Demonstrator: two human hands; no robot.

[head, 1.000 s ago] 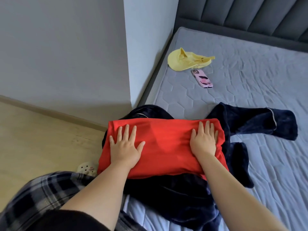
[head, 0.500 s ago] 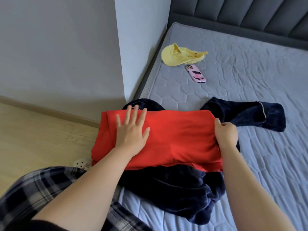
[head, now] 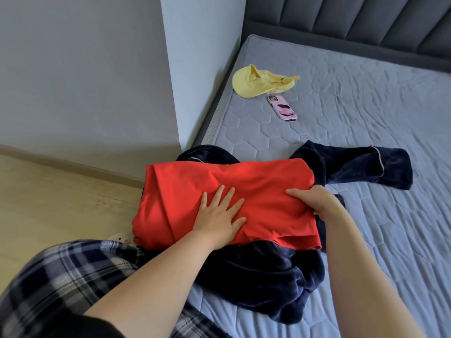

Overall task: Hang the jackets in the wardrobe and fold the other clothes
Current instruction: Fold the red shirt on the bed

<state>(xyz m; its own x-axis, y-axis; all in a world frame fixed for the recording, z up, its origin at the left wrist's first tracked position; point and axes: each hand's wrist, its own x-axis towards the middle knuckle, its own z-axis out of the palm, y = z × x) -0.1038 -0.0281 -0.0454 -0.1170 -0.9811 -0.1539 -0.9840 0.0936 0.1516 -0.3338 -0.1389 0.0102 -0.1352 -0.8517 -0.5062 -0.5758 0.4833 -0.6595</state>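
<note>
One red garment (head: 227, 191) lies part-folded atop the navy jacket (head: 268, 276), unhung; left hand (head: 219, 213) presses flat, right hand (head: 314, 201) pinches its edge.

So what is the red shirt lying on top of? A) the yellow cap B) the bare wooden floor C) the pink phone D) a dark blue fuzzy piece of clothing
D: the red shirt lies on the dark blue fuzzy garment, which sticks out from under it at the top, right and bottom.
</note>
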